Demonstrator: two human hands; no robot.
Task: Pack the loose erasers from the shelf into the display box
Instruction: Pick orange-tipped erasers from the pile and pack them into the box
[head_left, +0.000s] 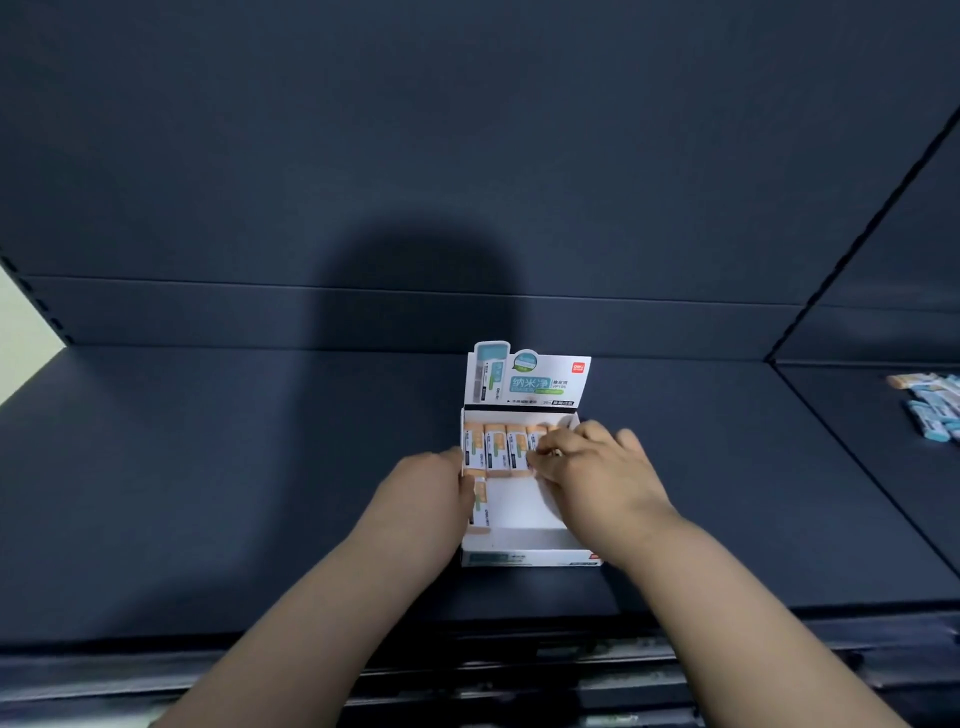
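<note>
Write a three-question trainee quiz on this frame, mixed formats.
1. True or false: the display box is full.
2. Where do the loose erasers lie? A) far right on the shelf B) left of the box C) behind the box
3. Which hand reaches the back row of erasers?
Key: 1 false, its front floor is mostly bare. 2 A. 3 the right hand; the left hand holds the box's left wall.

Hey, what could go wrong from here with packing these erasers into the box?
The back row is tight; the eraser pinched in the right grip could dislodge neighbours as it squeezes in. The display box looks like light card and may slide, though the left grip holds its wall.
</note>
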